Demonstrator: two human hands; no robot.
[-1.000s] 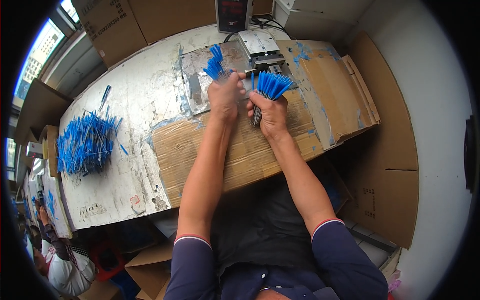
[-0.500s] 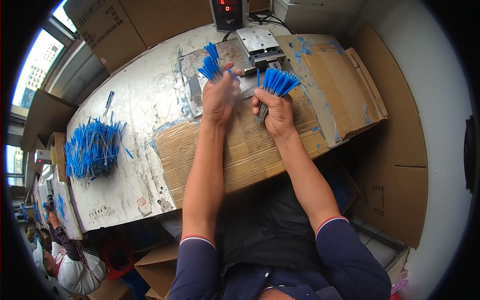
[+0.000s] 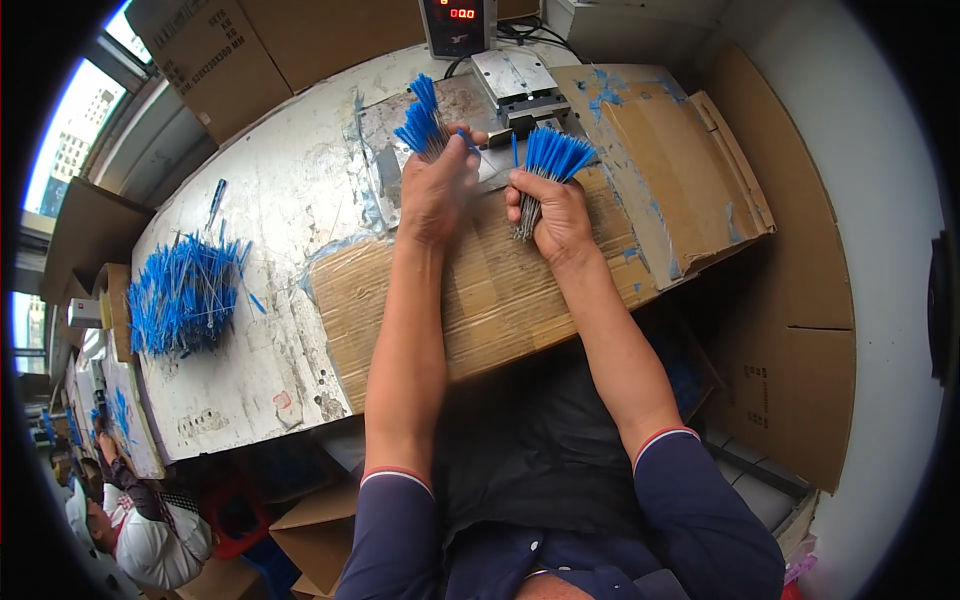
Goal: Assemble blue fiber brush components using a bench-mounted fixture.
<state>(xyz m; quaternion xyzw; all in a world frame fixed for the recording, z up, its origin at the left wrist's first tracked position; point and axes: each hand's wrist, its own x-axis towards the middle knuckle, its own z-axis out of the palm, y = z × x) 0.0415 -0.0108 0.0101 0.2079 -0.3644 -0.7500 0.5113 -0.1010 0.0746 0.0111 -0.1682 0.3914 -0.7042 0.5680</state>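
Here, two bundles of slim, blue-topped metallic rods (image 3: 556, 152) are clasped, one each, by left hand (image 3: 432, 193) and right hand (image 3: 558, 212), fingers (image 3: 514, 197) curled tightly.

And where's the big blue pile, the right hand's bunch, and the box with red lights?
Blue pile (image 3: 184, 297): head view, its middle.
Bunch (image 3: 554, 154): head view, blue ends.
Box with red lights (image 3: 457, 29): head view, dark front.

Workshop, scuffed white workbench (image 3: 275, 215), metal fixture (image 3: 513, 77), red-digit display (image 3: 457, 28), co-worker (image 3: 158, 545) alongside

Navy short-sleeved shirt (image 3: 580, 552), red-and-white cuff trim (image 3: 397, 473), black apron (image 3: 540, 450)
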